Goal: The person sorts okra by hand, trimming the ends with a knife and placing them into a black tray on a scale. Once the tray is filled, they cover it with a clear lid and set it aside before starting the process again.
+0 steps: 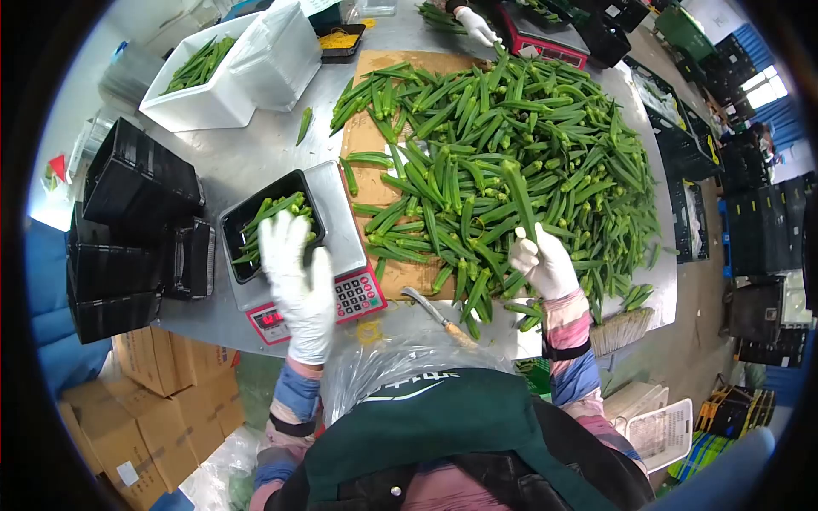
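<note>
My right hand (545, 266), in a white glove, pinches an okra pod (518, 192) that points up and away over the large okra pile (528, 128). My left hand (296, 285), also gloved in white, is stretched out with its fingertips over the okra (285, 207) in a black tray (240, 269); part of that okra is hidden under the fingers. The tray rests on a red digital scale (345, 264) with a metal top. A curved knife (423, 300) with a wooden handle lies between my hands near the table's front edge.
Black tray stacks (141, 175) stand at left, with cardboard boxes (141, 417) below. A white foam box (200, 100) holds more okra. Across the table, a co-worker's gloved hand (479, 27) is beside a second red scale (550, 53). A brush (622, 330) lies near the right edge.
</note>
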A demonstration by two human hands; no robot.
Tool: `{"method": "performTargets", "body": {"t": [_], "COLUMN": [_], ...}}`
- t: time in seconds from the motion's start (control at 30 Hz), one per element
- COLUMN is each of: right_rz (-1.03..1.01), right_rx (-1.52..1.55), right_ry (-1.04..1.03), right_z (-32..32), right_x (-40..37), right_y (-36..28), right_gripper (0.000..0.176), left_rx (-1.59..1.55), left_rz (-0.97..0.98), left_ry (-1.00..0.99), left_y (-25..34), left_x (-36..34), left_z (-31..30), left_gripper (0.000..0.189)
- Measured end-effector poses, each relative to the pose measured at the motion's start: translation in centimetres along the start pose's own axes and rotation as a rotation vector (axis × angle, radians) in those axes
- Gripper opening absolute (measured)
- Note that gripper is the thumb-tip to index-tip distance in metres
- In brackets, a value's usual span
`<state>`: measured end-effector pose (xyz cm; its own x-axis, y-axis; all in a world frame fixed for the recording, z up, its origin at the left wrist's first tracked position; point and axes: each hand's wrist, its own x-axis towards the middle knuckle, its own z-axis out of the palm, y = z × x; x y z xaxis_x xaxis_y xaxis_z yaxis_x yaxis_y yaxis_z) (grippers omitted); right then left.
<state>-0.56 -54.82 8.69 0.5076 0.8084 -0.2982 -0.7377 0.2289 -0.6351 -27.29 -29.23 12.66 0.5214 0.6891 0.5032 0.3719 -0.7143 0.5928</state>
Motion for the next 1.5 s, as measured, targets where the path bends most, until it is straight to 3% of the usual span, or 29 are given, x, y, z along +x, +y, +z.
{"method": "performTargets", "body": {"t": [0.13, 0.23, 0.37, 0.47, 0.6, 0.63, 0.7, 0.83, 0.93, 0.97, 1.03, 1.07, 1.1, 1.13, 1.17, 1.23, 1.3, 1.4, 1.5], "right_rz": [0.146, 0.205, 0.262, 0.280, 0.252, 0.247, 0.229, 0.149, 0.106, 0.087, 0.064, 0.055, 0.047, 0.040, 0.029, 0.010, 0.030, 0.013, -0.047], "right_rx": [0.330, 0.333, -0.004, -0.074, -0.102, -0.195, -0.379, -0.459, -0.487, -0.489, -0.450, -0.422, -0.394, -0.413, -0.420, -0.438, -0.416, -0.411, -0.334], "right_ry": [-0.141, -0.205, -0.160, -0.149, -0.228, -0.216, -0.176, -0.117, -0.034, -0.002, 0.059, 0.084, 0.107, 0.139, 0.149, 0.167, 0.192, 0.223, 0.210], "right_z": [1.1, 2.5, 5.3, 5.7, 5.9, 6.0, 6.1, 7.4, 8.5, 8.7, 8.5, 8.2, 8.1, 8.3, 8.4, 8.8, 9.7, 10.7, 9.7], "right_x": [-0.7, -1.7, -3.5, -4.7, -4.8, -4.6, -4.1, -3.1, -2.9, -2.9, -3.2, -3.3, -3.5, -3.9, -4.0, -4.2, -4.3, -4.3, -4.0], "right_y": [3.0, 4.8, 8.2, 10.7, 11.1, 11.1, 11.1, 11.4, 11.5, 11.8, 12.4, 12.9, 13.3, 13.6, 13.8, 14.5, 15.0, 15.4, 16.6], "right_gripper": [0.034, 0.036, 0.036, 0.036, 0.035, 0.034, 0.032, 0.030, 0.031, 0.031, 0.031, 0.032, 0.032, 0.032, 0.032, 0.032, 0.034, 0.036, 0.033], "left_rx": [-0.305, -0.536, -0.997, -1.184, -1.228, -1.045, -1.327, -1.574, -1.538, -1.475, -0.982, -0.783, -0.698, -0.580, -0.093, 0.345, 0.450, 0.165, 0.091], "left_rz": [-0.081, -0.153, -0.533, -0.586, -0.641, -0.744, -0.859, -0.854, -0.849, -0.784, -0.665, -0.508, -0.503, -0.251, 0.020, 0.289, 0.378, 0.269, 0.143], "left_ry": [-0.155, -0.386, -0.635, -0.709, -0.600, -0.649, -0.484, -0.541, -0.566, -0.532, -0.454, -0.393, -0.331, -0.175, -0.126, -0.118, -0.339, -0.342, -0.244], "left_y": [2.6, 4.2, 8.4, 7.5, 7.1, 6.8, 5.6, 2.8, 0.8, -0.4, -1.9, -2.3, -4.3, -6.7, -9.4, -13.0, -16.8, -18.8, -19.7], "left_x": [-2.1, -3.7, -4.3, -5.3, -5.3, -4.1, -3.8, -2.7, -2.0, -1.6, 0.8, 2.6, 3.5, 4.4, 5.7, 7.7, 8.4, 8.4, 9.5], "left_z": [2.5, 3.7, 2.5, 2.8, 1.5, 1.0, -0.1, -2.0, -2.3, -1.9, -3.9, -5.2, -5.1, -4.4, -4.9, -4.9, -4.6, -5.6, -9.5], "left_gripper": [0.041, 0.041, 0.042, 0.037, 0.032, 0.037, 0.042, 0.047, 0.048, 0.037, 0.028, 0.027, 0.034, 0.042, 0.044, 0.039, 0.035, 0.034, 0.031]}}
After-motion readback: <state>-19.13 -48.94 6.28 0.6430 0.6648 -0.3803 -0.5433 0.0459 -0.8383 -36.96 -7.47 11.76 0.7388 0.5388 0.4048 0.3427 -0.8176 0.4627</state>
